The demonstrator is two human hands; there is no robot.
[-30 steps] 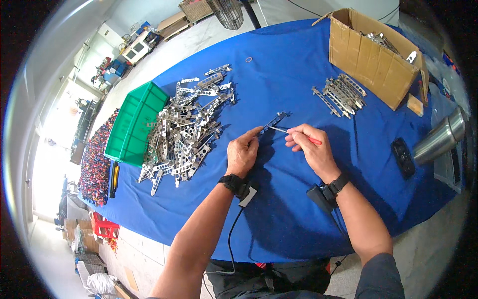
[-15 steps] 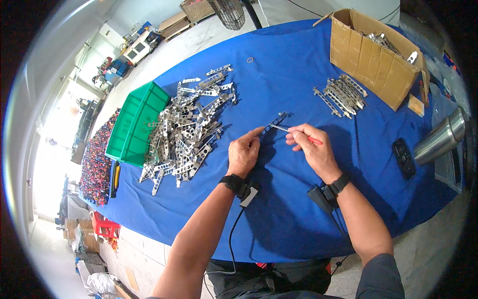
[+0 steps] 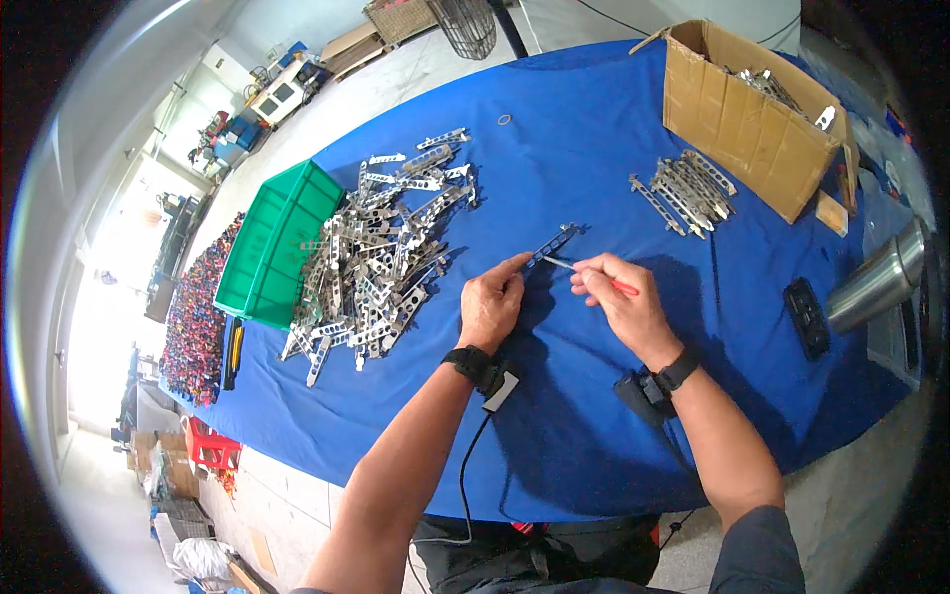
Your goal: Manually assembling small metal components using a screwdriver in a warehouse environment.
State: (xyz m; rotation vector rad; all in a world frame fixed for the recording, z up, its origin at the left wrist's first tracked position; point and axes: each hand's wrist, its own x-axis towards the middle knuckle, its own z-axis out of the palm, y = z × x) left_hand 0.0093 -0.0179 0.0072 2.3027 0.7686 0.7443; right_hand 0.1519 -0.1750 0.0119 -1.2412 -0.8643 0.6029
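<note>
Near the middle of the blue cloth, my left hand [image 3: 492, 309] grips the near end of a perforated metal strip [image 3: 557, 241] between thumb and forefinger. The strip slants away to the right. My right hand [image 3: 629, 305] is closed around a slim hand tool with a red handle [image 3: 623, 287] and a thin silver shaft [image 3: 560, 263]. The shaft's tip meets the strip's right side, close to my left fingertips. Its exact tip shape is too small to tell. Each wrist wears a black strap with a small device.
Left lie a heap of similar metal strips [image 3: 371, 267], a tilted green bin [image 3: 259, 247] and a pile of small multicoloured pieces [image 3: 201, 317]. Right are a row of strips [image 3: 686, 191], a cardboard box [image 3: 742, 119] holding more, a black case [image 3: 806, 317] and a steel cylinder [image 3: 876, 277].
The tool's tip has shifted slightly toward me along the strip. My left hand keeps its hold, and the whole view has moved a little.
</note>
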